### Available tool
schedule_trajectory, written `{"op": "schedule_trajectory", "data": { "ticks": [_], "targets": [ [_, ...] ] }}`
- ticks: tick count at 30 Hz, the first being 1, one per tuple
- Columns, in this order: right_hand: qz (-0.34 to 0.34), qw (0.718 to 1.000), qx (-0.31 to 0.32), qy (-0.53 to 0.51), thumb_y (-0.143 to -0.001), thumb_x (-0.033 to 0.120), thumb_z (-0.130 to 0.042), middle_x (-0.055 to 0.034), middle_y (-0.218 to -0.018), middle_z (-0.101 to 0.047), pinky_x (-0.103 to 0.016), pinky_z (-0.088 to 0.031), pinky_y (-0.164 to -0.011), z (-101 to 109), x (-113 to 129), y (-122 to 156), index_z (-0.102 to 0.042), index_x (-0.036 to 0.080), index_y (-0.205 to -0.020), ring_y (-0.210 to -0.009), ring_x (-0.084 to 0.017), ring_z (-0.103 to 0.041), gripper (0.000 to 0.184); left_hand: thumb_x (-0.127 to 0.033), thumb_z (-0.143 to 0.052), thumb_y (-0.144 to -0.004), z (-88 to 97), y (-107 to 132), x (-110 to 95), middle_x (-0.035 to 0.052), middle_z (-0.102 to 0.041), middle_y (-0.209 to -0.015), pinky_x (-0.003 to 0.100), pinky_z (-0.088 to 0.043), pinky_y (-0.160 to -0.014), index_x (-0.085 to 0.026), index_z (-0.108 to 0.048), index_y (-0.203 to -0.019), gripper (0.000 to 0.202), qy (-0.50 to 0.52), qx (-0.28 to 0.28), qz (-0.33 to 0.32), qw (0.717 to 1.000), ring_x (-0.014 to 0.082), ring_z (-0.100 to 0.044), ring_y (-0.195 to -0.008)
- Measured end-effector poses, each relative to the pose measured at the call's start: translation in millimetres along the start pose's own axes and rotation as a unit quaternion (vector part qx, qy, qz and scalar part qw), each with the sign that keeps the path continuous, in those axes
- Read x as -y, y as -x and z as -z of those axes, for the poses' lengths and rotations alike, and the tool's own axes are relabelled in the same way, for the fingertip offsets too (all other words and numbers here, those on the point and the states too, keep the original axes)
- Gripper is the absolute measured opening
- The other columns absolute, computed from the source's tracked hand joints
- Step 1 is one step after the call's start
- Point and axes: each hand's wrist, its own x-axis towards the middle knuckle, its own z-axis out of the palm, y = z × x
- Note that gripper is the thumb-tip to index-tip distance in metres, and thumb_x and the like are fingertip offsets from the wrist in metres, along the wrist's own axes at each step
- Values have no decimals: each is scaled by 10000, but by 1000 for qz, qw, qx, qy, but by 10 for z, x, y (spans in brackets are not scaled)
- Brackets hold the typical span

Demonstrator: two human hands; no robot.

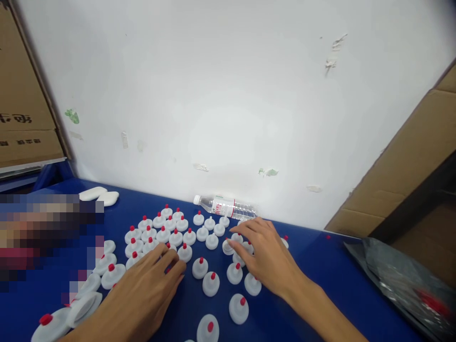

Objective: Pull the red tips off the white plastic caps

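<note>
My left hand (153, 278) is closed, its fingers curled down over the left cluster of white round caps. A bit of red shows between its thumb and fingers; what it belongs to is hidden. Many of these caps, such as one white cap with a red tip (184, 253), stand upright with nozzles up. My right hand (265, 249) reaches over the right-hand caps, thumb and index finger apart. Beside its thumb is a white cap with no red tip (227, 248). Several bare-nozzled caps (212, 242) sit between my hands. Other caps are partly hidden under my right palm.
A clear plastic bottle (224, 206) lies along the white wall (228, 95). Two smooth white objects (108, 198) rest at the back left of the blue table (302, 313). A plastic bag (402, 280) and cardboard (388, 175) stand right; a carton (26, 95) stands left.
</note>
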Motion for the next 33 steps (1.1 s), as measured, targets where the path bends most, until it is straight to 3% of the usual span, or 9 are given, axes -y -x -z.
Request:
{"op": "schedule_trajectory", "data": {
  "ticks": [7, 14, 19, 24, 30, 33],
  "targets": [
    [11, 1000, 6, 17, -1002, 195, -777, -3, -1013, -834, -528, -511, -1096, -91, 64, 7, -808, 254, -1025, -1085, -260, -735, 70, 12, -484, -977, -27, 2, -34, 58, -834, -1039, 398, -570, -908, -237, -802, -950, 404, 8, 45, 26, 999, 269, -743, -942],
    [51, 997, -3, 56, -946, 138, -795, 28, -889, -768, -533, -480, -1167, -75, 108, 32, -712, 245, -934, -1017, -223, -728, 136, -16, -428, -1005, 19, 2, -42, 63, -837, -1044, 399, -587, -896, -235, -799, -954, 434, -5, 42, 9, 999, 270, -749, -936],
    [108, 987, 2, 121, -909, 73, -759, -15, -907, -745, -566, -493, -1175, -103, 112, 39, -697, 217, -969, -1030, -254, -722, 168, -28, -441, -1024, -10, 11, -42, 66, -819, -1011, 404, -554, -894, -234, -793, -943, 415, 20, -7, 15, 1000, 275, -739, -926],
    [162, 971, 8, 176, -887, 59, -770, -33, -935, -753, -572, -505, -1177, -138, 102, 35, -719, 199, -1054, -1059, -268, -711, 225, -13, -444, -1019, -25, -4, -48, 64, -818, -1016, 401, -530, -906, -234, -798, -935, 425, 13, -10, 7, 1000, 269, -727, -929],
    [210, 958, 13, 197, -905, 83, -783, -32, -918, -762, -570, -505, -1183, -129, 98, 41, -734, 201, -1012, -1052, -266, -705, 166, -27, -356, -1054, 1, -23, -59, 64, -837, -991, 406, -529, -828, -225, -795, -903, 505, -11, -37, -5, 999, 260, -731, -846],
    [241, 951, 32, 193, -860, 29, -767, -28, -936, -782, -559, -478, -1226, -123, 80, 43, -751, 189, -1019, -1073, -264, -708, 226, -59, -306, -1095, 4, -37, -70, 62, -839, -959, 410, -533, -831, -226, -776, -881, 543, 0, -75, 9, 997, 259, -736, -841]
  ]
}}
